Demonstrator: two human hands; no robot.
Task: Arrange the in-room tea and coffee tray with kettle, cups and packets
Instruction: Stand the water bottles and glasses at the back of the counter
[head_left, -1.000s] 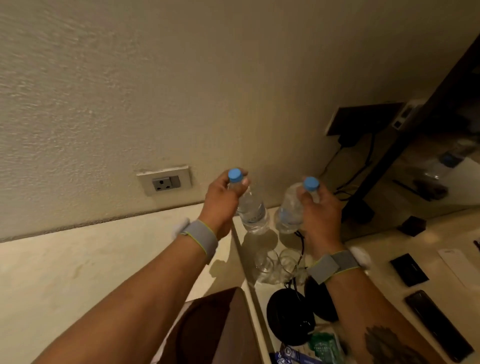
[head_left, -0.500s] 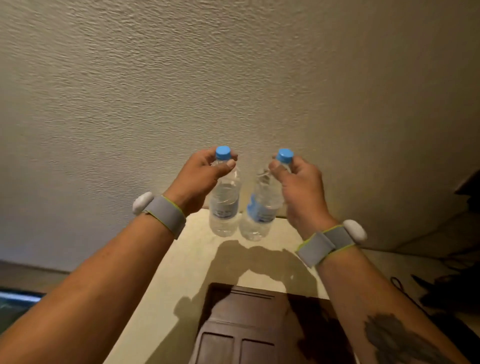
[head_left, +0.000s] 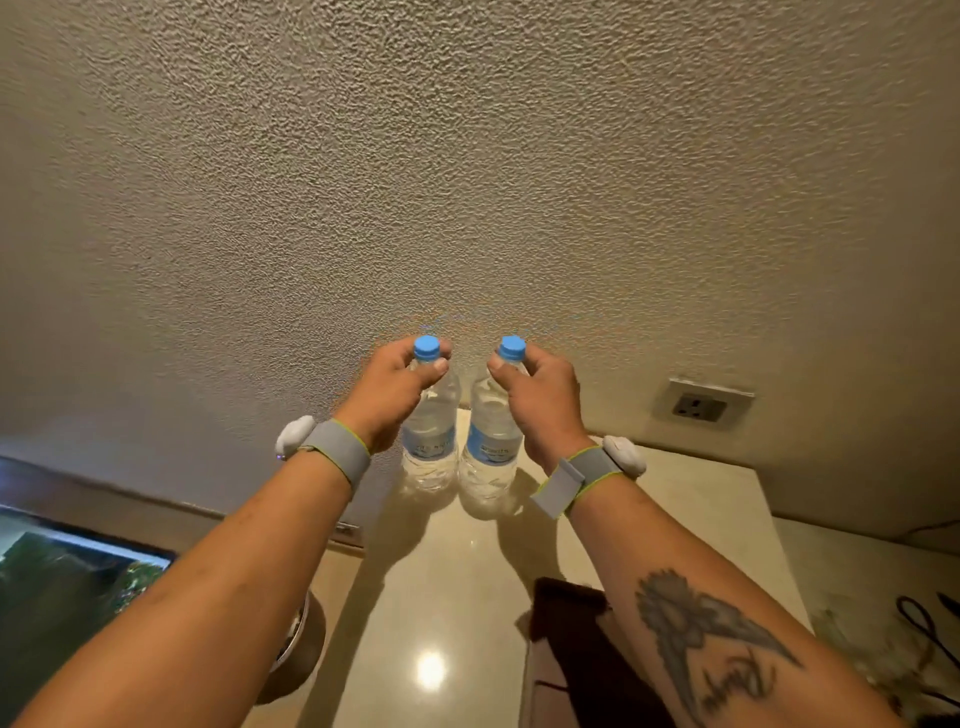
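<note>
Two clear plastic water bottles with blue caps are standing upright side by side on the glossy beige stone countertop (head_left: 467, 597), close to the textured cream wall (head_left: 467, 182), the left bottle (head_left: 430, 441) and the right bottle (head_left: 491, 447) just beside each other and seemingly not quite touching. The left hand (head_left: 387, 395) is grasping the left bottle around its neck, thumb and fingers curling just under the cap, and the right hand (head_left: 540, 397) is gripping the right bottle's neck in the same way. Each wrist is wearing a grey fabric band with a white pod, the left band (head_left: 337, 452) and the right band (head_left: 587, 470). A beige wall socket (head_left: 701, 405) is sitting to the right of the bottles, above the counter. A dark brown wooden tray (head_left: 576, 654) is showing partly under the right forearm, near the bottom edge. At lower left a lit screen (head_left: 62, 587) is glowing.
</note>
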